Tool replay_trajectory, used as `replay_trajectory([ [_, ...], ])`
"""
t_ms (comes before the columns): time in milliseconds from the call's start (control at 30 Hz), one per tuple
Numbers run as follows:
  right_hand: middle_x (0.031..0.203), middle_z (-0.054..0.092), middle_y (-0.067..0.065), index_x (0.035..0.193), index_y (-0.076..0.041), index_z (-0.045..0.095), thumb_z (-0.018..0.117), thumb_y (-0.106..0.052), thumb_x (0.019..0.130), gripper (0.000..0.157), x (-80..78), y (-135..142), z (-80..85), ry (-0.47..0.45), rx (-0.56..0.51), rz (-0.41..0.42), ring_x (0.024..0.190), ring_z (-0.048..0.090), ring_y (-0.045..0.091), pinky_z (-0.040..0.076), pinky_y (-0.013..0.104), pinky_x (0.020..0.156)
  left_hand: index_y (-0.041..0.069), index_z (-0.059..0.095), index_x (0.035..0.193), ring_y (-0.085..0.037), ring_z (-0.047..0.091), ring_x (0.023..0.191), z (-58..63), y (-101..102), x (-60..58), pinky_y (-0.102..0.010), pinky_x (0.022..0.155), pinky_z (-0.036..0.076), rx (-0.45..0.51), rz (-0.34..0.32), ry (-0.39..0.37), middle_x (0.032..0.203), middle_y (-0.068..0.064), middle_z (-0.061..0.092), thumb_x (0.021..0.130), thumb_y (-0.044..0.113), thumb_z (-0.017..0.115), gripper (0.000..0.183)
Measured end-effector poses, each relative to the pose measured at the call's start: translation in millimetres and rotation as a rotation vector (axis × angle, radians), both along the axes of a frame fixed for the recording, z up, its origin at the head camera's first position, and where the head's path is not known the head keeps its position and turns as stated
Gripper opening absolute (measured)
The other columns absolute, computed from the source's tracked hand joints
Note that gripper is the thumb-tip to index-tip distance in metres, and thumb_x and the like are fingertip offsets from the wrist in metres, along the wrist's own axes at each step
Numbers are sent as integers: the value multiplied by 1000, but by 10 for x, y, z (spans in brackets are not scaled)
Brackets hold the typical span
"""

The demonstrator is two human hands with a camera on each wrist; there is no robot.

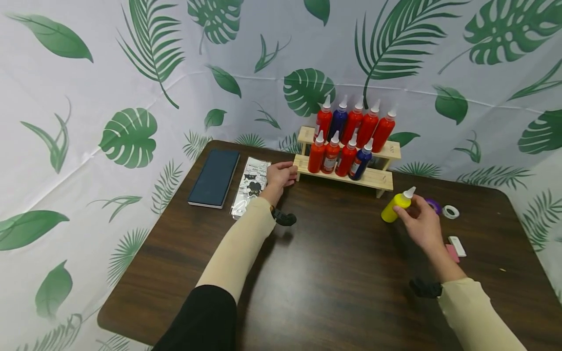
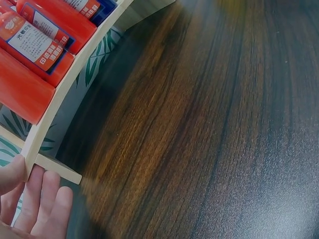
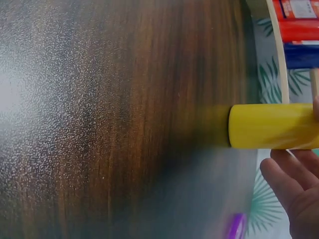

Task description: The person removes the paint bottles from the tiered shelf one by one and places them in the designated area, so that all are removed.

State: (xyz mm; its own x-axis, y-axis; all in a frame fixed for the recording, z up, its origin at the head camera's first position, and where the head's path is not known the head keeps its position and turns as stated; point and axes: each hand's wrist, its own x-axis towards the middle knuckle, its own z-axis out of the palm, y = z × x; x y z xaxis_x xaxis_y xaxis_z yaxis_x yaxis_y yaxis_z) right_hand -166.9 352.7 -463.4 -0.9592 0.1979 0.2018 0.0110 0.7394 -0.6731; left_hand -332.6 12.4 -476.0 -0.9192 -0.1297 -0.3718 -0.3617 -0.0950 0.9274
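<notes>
My right hand (image 1: 423, 222) holds a yellow squeeze bottle (image 1: 391, 210) with a white pointed nozzle, a short way right of a two-step wooden rack (image 1: 377, 179). In the right wrist view the yellow bottle (image 3: 271, 126) lies between thumb and fingers, its base toward the tabletop. My left hand (image 1: 281, 175) pinches the left end of the rack's lower step, thumb above and fingers beneath, as the left wrist view shows. On both steps stand several red bottles (image 1: 316, 157) and, one per step, a blue bottle (image 1: 360, 164), all with white nozzles.
A dark notebook (image 1: 214, 178) and a clear packet with black cartoon prints (image 1: 252, 187) lie at the left. Beyond my right hand are a purple roll (image 1: 433, 205) and a white tape roll (image 1: 450, 212). Nearer lie a white block (image 1: 457, 246) and a pink piece (image 1: 452, 253).
</notes>
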Motion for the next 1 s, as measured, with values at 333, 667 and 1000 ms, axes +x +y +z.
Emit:
replay_trajectory([
  [333,124,55,29,132,6,46,62,-33,94,57,-25,-1,20,-32,6,23,107,59,45,53,42,85,5,69,114,-29,70,92,27,-12,20,-41,78,57,25,-22,31,95,-11,72,85,11,73,30],
  [667,142,43,25,151,-8,25,57,-48,93,77,-68,-127,693,-77,15,-26,121,48,48,43,63,92,10,72,110,-26,71,87,-19,-5,-1,-36,72,59,-32,-9,20,89,-8,73,84,12,74,26],
  [1000,147,39,20,152,-12,24,56,-45,94,74,-455,-540,1124,-53,75,46,129,44,43,42,60,97,10,72,108,-26,71,86,-54,9,-48,-39,74,58,-31,-14,37,93,-10,73,84,12,74,24],
])
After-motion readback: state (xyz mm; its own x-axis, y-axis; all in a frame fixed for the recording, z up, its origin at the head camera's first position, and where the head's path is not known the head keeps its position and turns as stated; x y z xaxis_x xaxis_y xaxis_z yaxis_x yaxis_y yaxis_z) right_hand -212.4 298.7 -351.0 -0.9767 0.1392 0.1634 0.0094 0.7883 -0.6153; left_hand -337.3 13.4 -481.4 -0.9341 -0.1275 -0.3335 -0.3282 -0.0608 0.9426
